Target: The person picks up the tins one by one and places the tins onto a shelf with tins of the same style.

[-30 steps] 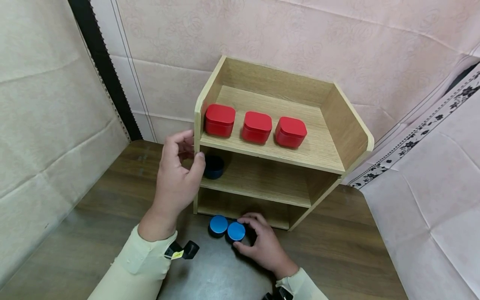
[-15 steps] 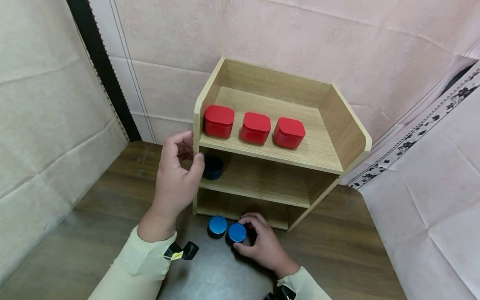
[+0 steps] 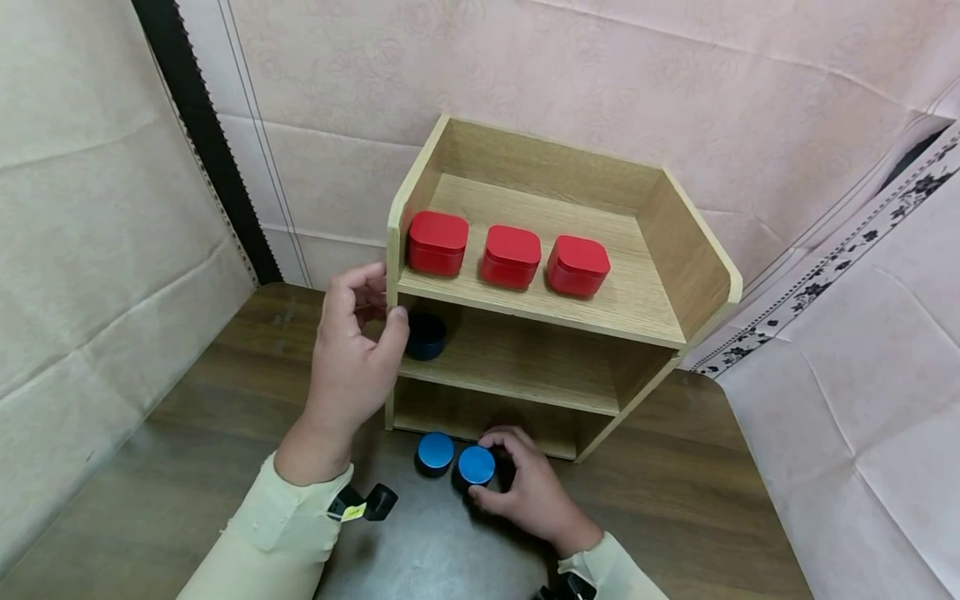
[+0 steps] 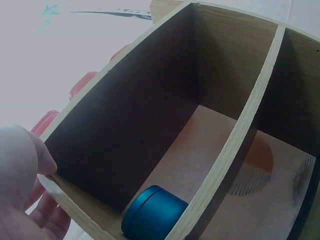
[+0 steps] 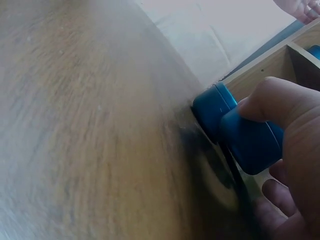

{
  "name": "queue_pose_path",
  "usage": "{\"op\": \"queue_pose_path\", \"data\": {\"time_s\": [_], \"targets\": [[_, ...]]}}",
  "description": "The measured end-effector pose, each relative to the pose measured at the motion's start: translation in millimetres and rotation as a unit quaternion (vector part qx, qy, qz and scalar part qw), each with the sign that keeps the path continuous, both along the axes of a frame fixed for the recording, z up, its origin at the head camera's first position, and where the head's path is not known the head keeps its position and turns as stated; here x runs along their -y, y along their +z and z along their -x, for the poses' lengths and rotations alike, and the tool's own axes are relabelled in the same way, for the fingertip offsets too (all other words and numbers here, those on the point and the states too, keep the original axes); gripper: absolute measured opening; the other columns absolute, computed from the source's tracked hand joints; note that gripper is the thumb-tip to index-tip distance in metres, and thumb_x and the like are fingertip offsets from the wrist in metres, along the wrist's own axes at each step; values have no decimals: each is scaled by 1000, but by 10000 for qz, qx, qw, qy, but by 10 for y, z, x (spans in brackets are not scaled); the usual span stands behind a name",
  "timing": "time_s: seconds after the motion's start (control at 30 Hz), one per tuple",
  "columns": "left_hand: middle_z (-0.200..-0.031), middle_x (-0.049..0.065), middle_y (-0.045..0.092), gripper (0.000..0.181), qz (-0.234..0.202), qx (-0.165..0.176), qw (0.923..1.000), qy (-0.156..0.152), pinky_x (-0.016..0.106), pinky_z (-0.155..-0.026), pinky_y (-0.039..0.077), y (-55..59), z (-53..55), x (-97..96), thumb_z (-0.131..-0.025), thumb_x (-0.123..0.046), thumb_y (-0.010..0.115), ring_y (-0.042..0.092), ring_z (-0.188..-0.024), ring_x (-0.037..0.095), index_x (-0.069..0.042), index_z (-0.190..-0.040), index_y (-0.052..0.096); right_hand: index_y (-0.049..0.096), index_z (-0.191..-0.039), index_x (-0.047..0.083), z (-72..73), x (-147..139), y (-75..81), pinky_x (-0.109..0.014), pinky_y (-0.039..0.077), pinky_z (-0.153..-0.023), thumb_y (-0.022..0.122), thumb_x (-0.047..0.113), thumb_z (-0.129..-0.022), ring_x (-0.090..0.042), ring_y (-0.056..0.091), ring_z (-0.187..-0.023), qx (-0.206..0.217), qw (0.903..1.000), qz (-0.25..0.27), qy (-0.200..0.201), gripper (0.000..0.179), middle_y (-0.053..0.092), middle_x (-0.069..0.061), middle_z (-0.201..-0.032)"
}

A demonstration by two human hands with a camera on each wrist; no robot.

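My left hand (image 3: 348, 358) grips the left side panel of a small wooden shelf (image 3: 517, 371), its thumb against the front edge. Just inside that panel, a round blue tin (image 4: 155, 212) sits on the middle level. Down on the table in front of the shelf, my right hand (image 3: 528, 496) pinches another round blue tin (image 3: 476, 465) between thumb and fingers. A third blue tin (image 3: 435, 451) stands close to its left, with a narrow gap between the lids in the head view. Part of the pinched tin is covered by my thumb in the right wrist view (image 5: 250, 142).
Along the front of the top level stand three red boxes with rounded corners: a left box (image 3: 438, 242), a middle box (image 3: 511, 256) and a right box (image 3: 578, 265). Cloth walls (image 3: 525, 67) enclose the wooden table (image 3: 697, 500) at the back and sides.
The tin in my right hand has shifted slightly right, and the gap to the tin beside it has widened. My left hand keeps its hold on the shelf panel.
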State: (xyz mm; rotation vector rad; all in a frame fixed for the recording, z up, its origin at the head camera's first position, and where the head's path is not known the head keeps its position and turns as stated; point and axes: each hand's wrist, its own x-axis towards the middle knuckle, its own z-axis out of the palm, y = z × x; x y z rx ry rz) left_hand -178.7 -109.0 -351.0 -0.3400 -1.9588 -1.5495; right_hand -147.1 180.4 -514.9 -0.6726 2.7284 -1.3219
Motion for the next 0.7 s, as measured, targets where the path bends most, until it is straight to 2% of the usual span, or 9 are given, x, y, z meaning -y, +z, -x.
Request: {"op": "queue_pose_path", "data": {"time_s": [0.23,0.33,0.57,0.7], "targets": [[-141,14,58,51,-9,12,10000,-1,53,-103,52,-3,-5,3,-105,-3,65,57,-123,17,-6,-153,48,68,-135,27,-46,-27,90,-36,56,-114,100,26,-85,-12,65,-129,-77,9999,100,-27,60,66,10,-138],[-140,14,58,51,-9,0,10000,10,52,-103,52,-5,-4,5,-105,-3,65,57,-123,17,-6,-153,49,68,-136,25,-74,-37,150,-41,60,-111,99,26,-86,-14,67,-126,-101,9997,227,42,58,67,7,-136],[-140,14,58,50,4,13,10000,-5,47,-103,51,5,-5,-1,-106,-3,65,57,-123,18,-6,-153,49,67,-135,30,-149,-25,331,-51,62,-109,99,23,-86,-14,70,-129,68,9989,465,82,59,67,10,-135],[-139,14,58,50,-4,6,10000,-28,47,-103,52,11,-2,-3,-106,-3,65,57,-123,18,-6,-153,49,66,-137,27,-193,-2,451,-45,63,-110,99,17,-86,-16,70,-127,-42,9977,620,261,62,66,7,-136]]}}
